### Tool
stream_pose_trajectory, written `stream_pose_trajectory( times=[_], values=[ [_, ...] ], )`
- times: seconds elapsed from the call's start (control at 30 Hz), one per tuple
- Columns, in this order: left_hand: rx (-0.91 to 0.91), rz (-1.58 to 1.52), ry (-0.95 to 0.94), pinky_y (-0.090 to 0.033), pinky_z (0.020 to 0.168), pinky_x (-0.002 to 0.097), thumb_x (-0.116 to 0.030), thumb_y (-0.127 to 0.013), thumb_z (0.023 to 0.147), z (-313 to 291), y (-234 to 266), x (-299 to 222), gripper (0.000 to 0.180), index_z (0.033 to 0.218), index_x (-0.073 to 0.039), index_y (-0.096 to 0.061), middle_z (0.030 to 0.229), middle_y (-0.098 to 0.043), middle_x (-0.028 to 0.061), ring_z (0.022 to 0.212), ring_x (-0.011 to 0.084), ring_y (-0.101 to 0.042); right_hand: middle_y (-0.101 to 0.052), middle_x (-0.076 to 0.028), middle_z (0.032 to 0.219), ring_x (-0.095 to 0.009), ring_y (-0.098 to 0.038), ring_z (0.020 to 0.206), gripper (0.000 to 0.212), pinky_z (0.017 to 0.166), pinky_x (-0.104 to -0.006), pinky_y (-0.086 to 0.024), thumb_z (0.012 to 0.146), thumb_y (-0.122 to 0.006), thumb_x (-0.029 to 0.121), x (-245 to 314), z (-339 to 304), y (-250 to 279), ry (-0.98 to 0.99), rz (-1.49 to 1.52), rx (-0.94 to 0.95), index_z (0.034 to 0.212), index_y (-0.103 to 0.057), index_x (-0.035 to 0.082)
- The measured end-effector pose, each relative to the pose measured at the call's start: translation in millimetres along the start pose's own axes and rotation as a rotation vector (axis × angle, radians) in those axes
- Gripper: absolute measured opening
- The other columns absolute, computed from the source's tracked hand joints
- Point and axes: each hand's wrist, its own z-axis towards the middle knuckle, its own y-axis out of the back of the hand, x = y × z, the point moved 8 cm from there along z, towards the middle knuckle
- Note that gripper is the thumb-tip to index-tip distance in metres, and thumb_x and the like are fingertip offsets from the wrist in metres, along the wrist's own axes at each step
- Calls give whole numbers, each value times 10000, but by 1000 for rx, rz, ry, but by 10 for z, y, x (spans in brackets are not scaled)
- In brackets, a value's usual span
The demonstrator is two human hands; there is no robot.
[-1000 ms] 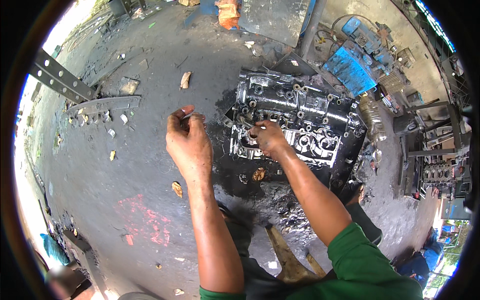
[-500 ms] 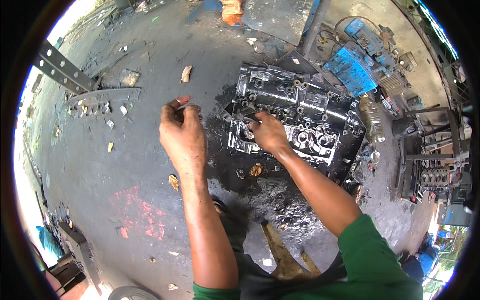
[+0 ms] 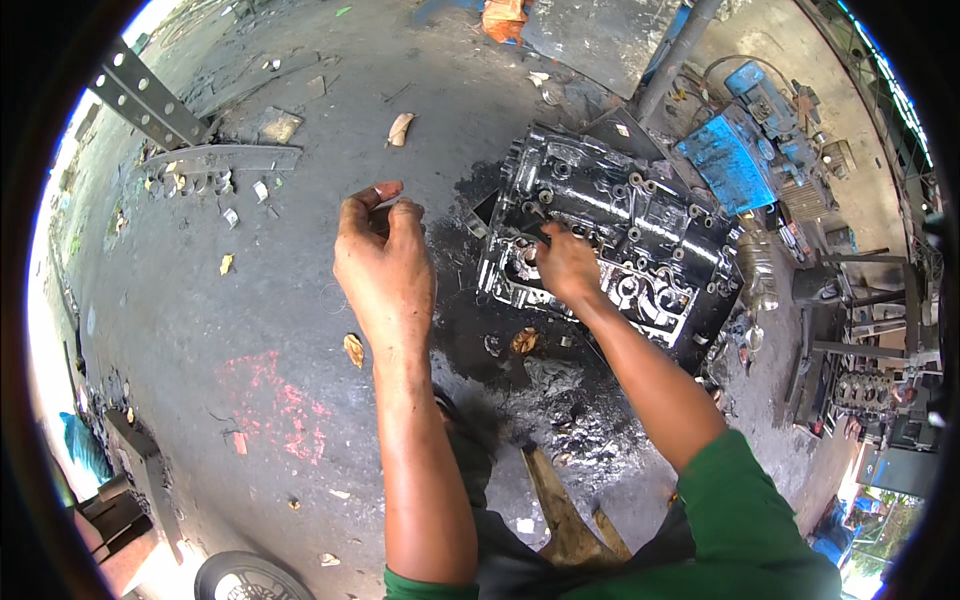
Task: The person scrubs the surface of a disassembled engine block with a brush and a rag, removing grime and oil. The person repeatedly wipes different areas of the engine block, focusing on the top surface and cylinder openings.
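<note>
A black, oily engine block (image 3: 640,215) lies on the ground ahead and to the right. Its near face is bright bare metal with round openings. Over the left end of that face is my right hand (image 3: 568,268), its fingers closed on a small dark flat piece (image 3: 538,229) pressed against the block; its exact kind is unclear. My left hand (image 3: 385,265) hangs in the air left of the block, touching nothing below it. Its fingers are curled, with a thin white stick (image 3: 378,191) showing between them, partly hidden.
A blue machine (image 3: 728,162) stands beyond the block at the right, near a metal post (image 3: 678,58). Dry leaves (image 3: 524,340) and scraps litter the dark ground. Close to my legs is a worn wooden piece (image 3: 555,510). A perforated metal beam (image 3: 150,100) rises at the far left.
The whole view has shifted, so the block and ground sit further right and slightly lower. My right hand stays at the block's left end; my left hand remains raised and curled.
</note>
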Motion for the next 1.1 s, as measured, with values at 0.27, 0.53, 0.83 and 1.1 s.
stream_pose_trajectory(
  times=[0.27,0.53,0.83,1.1],
  values=[
    [1,20,-22,-488,674,298,-113,-583,849,18,34,-7,233,1024,27,-646,769,-671,105,677,133,-597,-679,-186,791,-320,-685,772,320,700,-474,-541,953,-555,260,-31,28,-92,143,-72,-130,1210,-557,69],
    [56,12,-26,-486,673,295,-109,-584,848,-41,-108,-23,229,1021,27,-646,759,-669,103,679,133,-600,-681,-229,1014,-344,-671,962,340,880,-438,-515,940,-537,239,39,-11,152,163,-69,-156,1185,-586,9],
    [55,51,-14,-495,687,298,-111,-588,848,-43,-100,-17,241,1033,32,-648,771,-674,106,690,137,-610,-653,-211,1096,-335,-642,1018,389,970,-416,-467,971,-522,297,89,-11,134,102,-11,-69,1264,-547,43],
    [31,36,1,-492,674,310,-109,-580,844,-16,-81,-30,235,1023,28,-646,738,-665,111,660,146,-605,-677,-224,1041,-376,-632,1040,387,946,-447,-483,970,-517,305,61,81,115,147,-158,-50,1271,-533,62]
  ],
)
